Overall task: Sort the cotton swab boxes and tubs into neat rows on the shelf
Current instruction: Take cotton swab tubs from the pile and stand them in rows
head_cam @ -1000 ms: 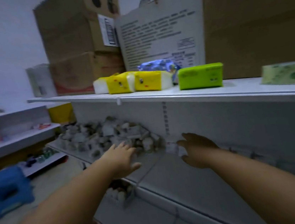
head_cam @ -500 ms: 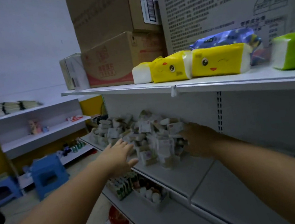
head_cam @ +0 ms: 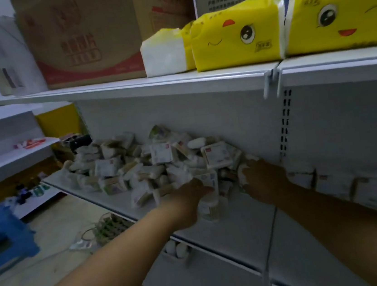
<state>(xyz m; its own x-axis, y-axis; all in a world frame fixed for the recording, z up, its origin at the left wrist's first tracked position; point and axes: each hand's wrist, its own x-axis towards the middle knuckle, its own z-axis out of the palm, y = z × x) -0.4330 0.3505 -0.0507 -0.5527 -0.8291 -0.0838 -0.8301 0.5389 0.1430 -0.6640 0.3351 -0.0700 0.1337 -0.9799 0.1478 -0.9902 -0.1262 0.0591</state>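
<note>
Motion blur smears much of this, and the print on the packs is unreadable. My left hand point(head_cam: 187, 197) shows only its back. Its fingers fold around an upright white cotton swab box point(head_cam: 210, 209) at the near edge of the heap. The box's long axis is vertical, its labelled broad face is turned toward me, and its middle is hidden behind my knuckles. My right hand point(head_cam: 264, 179) is at the right end of the heap with its fingertips buried among the packs near the back panel, so I cannot tell whether it grasps something or merely presses. The heap of small white and tan cotton swab boxes point(head_cam: 138, 165) lies jumbled on the white metal middle shelf point(head_cam: 240, 224) against the back panel, the boxes pointing every way, some flat and some tilted on edge. I can't make out whether any round tubs are among them. Beyond my right forearm a blurred row of white boxes point(head_cam: 369, 189) stands side by side along the back panel, cut off at the frame edge. On the upper shelf point(head_cam: 128, 88), the yellow tissue packs with cartoon faces point(head_cam: 235, 32) and a brown cardboard carton point(head_cam: 89, 36) are cropped. A blue plastic stool point(head_cam: 2, 239) sits on the floor at left.
</note>
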